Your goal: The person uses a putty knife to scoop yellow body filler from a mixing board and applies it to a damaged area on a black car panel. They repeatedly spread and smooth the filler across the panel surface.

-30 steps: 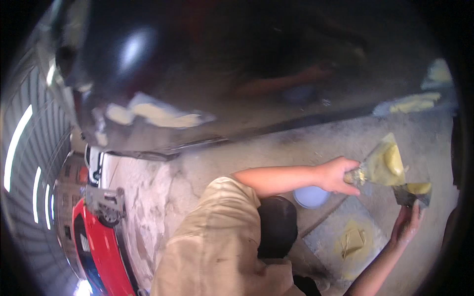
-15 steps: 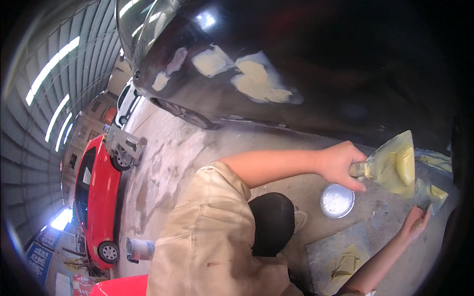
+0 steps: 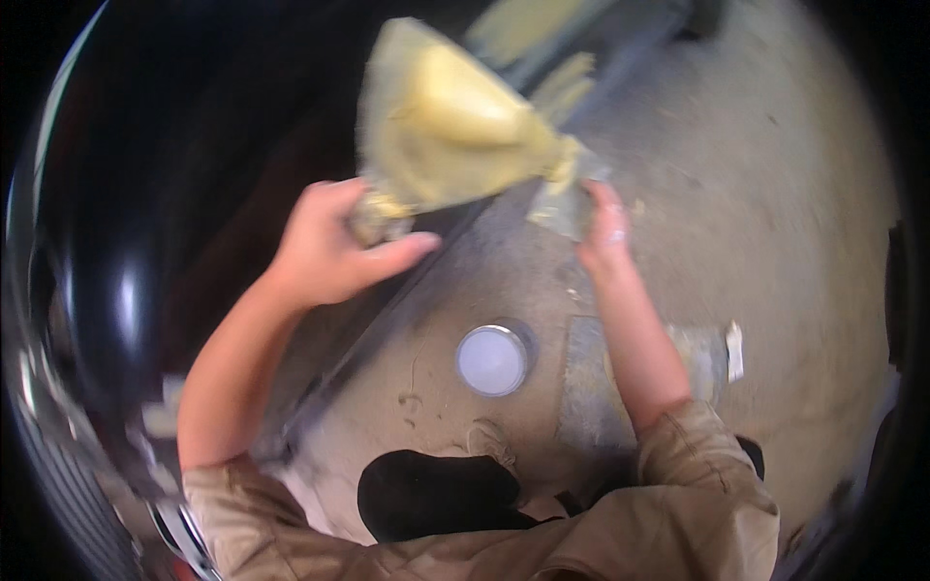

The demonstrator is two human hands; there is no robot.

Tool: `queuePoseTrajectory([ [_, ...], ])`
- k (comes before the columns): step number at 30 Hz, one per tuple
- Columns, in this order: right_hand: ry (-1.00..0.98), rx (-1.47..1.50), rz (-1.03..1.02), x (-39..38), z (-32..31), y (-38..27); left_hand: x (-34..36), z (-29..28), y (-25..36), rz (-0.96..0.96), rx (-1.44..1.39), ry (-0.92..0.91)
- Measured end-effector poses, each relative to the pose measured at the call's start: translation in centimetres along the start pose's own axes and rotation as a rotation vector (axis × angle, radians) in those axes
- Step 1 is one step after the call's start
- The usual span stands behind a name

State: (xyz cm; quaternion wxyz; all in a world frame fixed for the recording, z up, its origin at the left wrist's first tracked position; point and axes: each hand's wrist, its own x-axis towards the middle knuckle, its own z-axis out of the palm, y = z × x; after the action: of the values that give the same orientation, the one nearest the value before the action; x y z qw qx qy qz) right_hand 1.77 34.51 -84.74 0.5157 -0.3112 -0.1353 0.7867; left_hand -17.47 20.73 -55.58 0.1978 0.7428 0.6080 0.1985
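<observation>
My left hand (image 3: pixel 325 257) grips the short handle of a wide putty knife (image 3: pixel 397 160), whose pale blade carries a thick mound of yellow filler (image 3: pixel 465 107). In my right hand (image 3: pixel 606 228) is a smaller putty knife (image 3: pixel 557 211), smeared with yellow along its edge. That edge meets the right corner of the wide blade, or overlaps it; blur hides which. Both tools are held up in front of a dark car body (image 3: pixel 213 107). Beyond the wide blade, yellowish filler patches (image 3: pixel 567 89) show on the car's lower part.
On the concrete floor (image 3: pixel 775 213) stands a round can (image 3: pixel 492 360) with a whitish top. A grey board (image 3: pixel 586 387) smeared with filler lies partly behind my right forearm. Beside it is a small white object (image 3: pixel 734 351). My dark-clothed knee (image 3: pixel 436 494) is below the can.
The view has swung to the right along the car. Both putty knives now show nearer the middle and higher, with the smaller one brought against the wide blade's corner. The red car has left view.
</observation>
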Motion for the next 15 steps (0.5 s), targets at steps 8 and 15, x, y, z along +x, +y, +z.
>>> queuePoseTrajectory([
  [8,0.201,-0.097,-0.257,-1.5,2.6,2.5,5.5,-0.6,0.8,0.095,0.137,-0.249],
  [15,0.203,-0.435,-0.313,-0.8,4.7,6.4,5.7,-0.9,0.5,-0.316,-0.106,-0.032],
])
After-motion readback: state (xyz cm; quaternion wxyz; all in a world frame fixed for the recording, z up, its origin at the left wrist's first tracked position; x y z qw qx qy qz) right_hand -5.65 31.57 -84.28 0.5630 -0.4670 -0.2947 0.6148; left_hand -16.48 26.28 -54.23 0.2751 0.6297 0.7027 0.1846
